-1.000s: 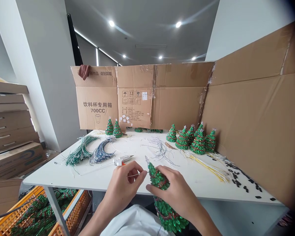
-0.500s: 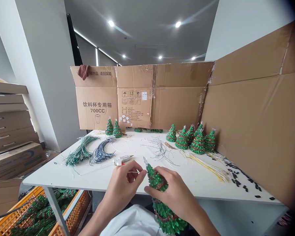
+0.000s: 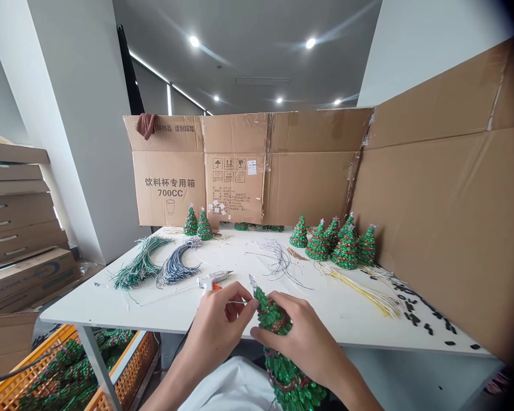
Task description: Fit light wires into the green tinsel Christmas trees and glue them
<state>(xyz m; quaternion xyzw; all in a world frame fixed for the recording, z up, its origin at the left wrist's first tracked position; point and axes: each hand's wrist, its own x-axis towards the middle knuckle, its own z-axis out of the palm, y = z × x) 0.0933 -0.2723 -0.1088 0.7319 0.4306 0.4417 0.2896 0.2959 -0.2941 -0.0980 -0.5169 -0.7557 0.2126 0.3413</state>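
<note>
My right hand [image 3: 304, 331] is wrapped around the upper part of a green beaded Christmas tree [image 3: 294, 383] with red garland bands, tilted over my lap at the table's front edge. Its pale pointed tip [image 3: 252, 282] leans up and to the left. My left hand [image 3: 220, 322] is closed in a pinch on a thin strand [image 3: 239, 302], its fingertips at the tree's side just below the tip. Whether the strand is wire or cord I cannot tell. Behind the left hand lies a white glue gun [image 3: 212, 279] with an orange trigger.
On the white table [image 3: 235, 260] lie green cord bundles [image 3: 139, 262], blue cords [image 3: 177, 264], loose pale strands [image 3: 280, 262] and yellow strands [image 3: 364, 288]. Finished-looking trees [image 3: 345, 245] stand back right, by scattered black pieces [image 3: 411, 314]. Cardboard [image 3: 317, 182] walls the back; an orange crate [image 3: 126, 371] stands lower left.
My left fingertips have shifted slightly right, closer against the tree. The tree's tip has moved a touch left, and my right hand keeps its grip.
</note>
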